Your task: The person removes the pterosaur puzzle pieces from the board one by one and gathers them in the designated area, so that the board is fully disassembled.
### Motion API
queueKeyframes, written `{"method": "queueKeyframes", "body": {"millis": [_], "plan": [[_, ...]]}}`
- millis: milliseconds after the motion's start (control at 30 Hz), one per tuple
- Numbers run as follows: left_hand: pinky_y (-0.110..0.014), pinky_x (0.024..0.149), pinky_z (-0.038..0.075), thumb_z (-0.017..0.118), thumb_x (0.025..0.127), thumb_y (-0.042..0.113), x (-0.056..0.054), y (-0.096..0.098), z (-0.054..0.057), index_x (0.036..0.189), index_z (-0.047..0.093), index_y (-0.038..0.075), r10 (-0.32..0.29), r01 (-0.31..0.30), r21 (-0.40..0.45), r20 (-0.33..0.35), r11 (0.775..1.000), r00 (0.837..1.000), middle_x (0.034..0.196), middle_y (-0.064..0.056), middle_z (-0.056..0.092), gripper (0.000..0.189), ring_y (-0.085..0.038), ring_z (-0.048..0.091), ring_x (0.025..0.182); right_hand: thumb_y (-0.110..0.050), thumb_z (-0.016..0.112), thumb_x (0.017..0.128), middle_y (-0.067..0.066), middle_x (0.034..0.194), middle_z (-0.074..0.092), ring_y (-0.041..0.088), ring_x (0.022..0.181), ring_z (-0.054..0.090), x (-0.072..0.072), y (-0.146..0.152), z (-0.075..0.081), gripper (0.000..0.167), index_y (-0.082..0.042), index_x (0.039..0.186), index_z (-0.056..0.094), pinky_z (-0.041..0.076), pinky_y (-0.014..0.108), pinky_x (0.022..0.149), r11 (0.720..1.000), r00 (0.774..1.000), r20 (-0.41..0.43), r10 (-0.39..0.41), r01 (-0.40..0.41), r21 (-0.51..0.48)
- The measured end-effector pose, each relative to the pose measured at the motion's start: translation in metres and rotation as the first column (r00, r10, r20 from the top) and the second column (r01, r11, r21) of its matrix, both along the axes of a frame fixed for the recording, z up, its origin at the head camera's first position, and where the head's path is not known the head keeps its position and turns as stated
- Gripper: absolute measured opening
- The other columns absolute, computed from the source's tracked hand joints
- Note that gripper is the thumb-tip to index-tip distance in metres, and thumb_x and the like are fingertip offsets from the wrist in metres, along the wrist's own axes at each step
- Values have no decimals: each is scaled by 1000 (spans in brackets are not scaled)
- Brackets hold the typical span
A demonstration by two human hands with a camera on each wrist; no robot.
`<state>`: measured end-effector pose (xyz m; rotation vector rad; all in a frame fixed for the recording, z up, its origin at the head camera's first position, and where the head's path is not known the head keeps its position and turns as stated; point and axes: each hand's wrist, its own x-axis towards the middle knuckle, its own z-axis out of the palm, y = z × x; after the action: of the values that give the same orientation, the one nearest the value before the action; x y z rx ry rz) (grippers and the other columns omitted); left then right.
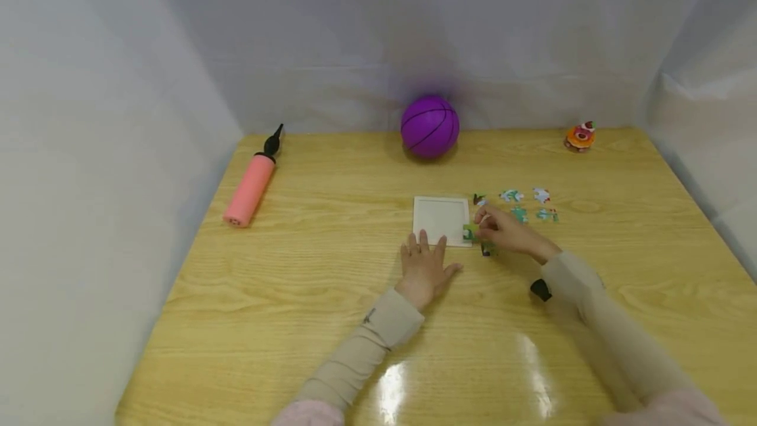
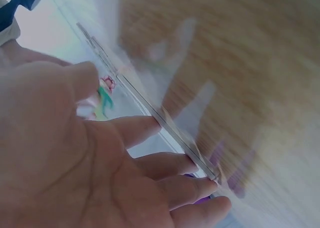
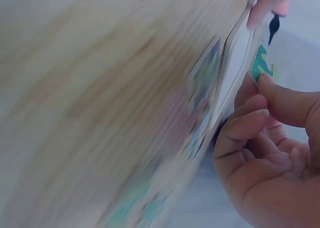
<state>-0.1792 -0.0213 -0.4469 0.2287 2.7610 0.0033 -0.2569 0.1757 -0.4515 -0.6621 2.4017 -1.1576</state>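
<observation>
A square white puzzle tray [image 1: 437,215] lies on the wooden table, its inside bare. My left hand [image 1: 423,273] is spread flat at the tray's near edge; in the left wrist view its straight fingertips touch the tray's side [image 2: 175,134]. Over the tray's near right corner, my right hand [image 1: 507,231] pinches a green puzzle piece [image 1: 468,232] between thumb and index finger. The right wrist view shows the same puzzle piece [image 3: 261,65] above the tray, its lower end covered by the thumb. One dark puzzle piece [image 1: 486,249] lies just below the right hand.
Several loose puzzle pieces [image 1: 511,195] are scattered right of the tray. Behind it, a purple ball [image 1: 430,127] sits by the back curtain. A pink hand pump [image 1: 251,190] lies at the left, and a small orange figurine [image 1: 579,137] stands at the back right.
</observation>
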Motion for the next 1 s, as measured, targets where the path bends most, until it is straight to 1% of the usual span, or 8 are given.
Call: {"method": "queueKeyframes", "body": {"millis": [67, 233, 300, 433, 533, 633, 833, 1000], "plan": [[-47, 120, 27, 29, 99, 62, 1, 0, 1, 156, 22, 25, -9, 9, -1, 5, 1000, 1000, 161, -17, 23, 69, -36, 24, 149, -1, 51, 99, 19, 85, 66, 13, 70, 56, 3, 16, 0, 14, 5, 109, 43, 44, 23, 61, 1000, 1000, 23, -9, 9, -11], [-47, 120, 27, 37, 99, 57, 2, 0, 2, 157, 21, 24, -2, 1, 28, 8, 1000, 1000, 161, -18, 22, 68, -37, 23, 149, 2, 44, 100, 24, 99, 67, 17, 91, 66, 10, 61, 2, 12, 7, 111, 43, 49, 23, 68, 998, 997, 43, -59, 58, 18], [-48, 120, 27, 39, 99, 55, 2, -1, 3, 157, 21, 23, 0, -1, 47, 7, 999, 1000, 161, -18, 21, 68, -38, 23, 149, 3, 42, 100, 26, 103, 66, 11, 95, 66, 13, 78, 3, 13, 8, 112, 42, 50, 22, 71, 996, 995, 47, -90, 88, 32], [-51, 118, 29, 42, 99, 52, 3, -2, 3, 156, 23, 21, -5, 5, 78, 0, 997, 1000, 160, -21, 22, 68, -40, 24, 148, 3, 42, 101, 25, 101, 63, -3, 85, 58, 18, 109, 2, 15, 9, 114, 40, 49, 21, 69, 987, 988, 44, -148, 144, 74], [-51, 119, 28, 42, 99, 52, 3, -3, 4, 156, 22, 21, -1, 1, 79, 7, 997, 1000, 160, -21, 21, 68, -40, 23, 148, 1, 42, 101, 23, 103, 59, -1, 81, 54, 21, 124, 0, 18, 10, 117, 39, 47, 21, 66, 980, 985, 33, -172, 167, 111], [-50, 119, 27, 41, 100, 51, 2, -3, 5, 157, 21, 21, 8, -9, 77, 19, 997, 1000, 161, -21, 20, 68, -40, 21, 149, -1, 43, 102, 23, 102, 56, 1, 81, 52, 21, 131, -3, 20, 11, 117, 39, 46, 20, 67, 976, 983, 14, -180, 177, 123], [-50, 120, 26, 41, 100, 51, 2, -2, 3, 157, 20, 21, 8, -10, 71, 30, 997, 1000, 161, -21, 18, 68, -40, 20, 149, -1, 45, 101, 23, 101, 57, -2, 81, 50, 22, 129, -7, 19, 12, 115, 43, 46, 19, 67, 969, 979, -14, -201, 201, 145], [-49, 120, 26, 39, 101, 51, 0, 1, 1, 157, 18, 22, 7, -9, 54, 36, 999, 999, 162, -20, 17, 67, -39, 19, 149, -3, 46, 100, 24, 100, 57, 6, 84, 51, 22, 126, -7, 24, 15, 116, 44, 45, 18, 66, 952, 970, -29, -243, 244, 182]]}}
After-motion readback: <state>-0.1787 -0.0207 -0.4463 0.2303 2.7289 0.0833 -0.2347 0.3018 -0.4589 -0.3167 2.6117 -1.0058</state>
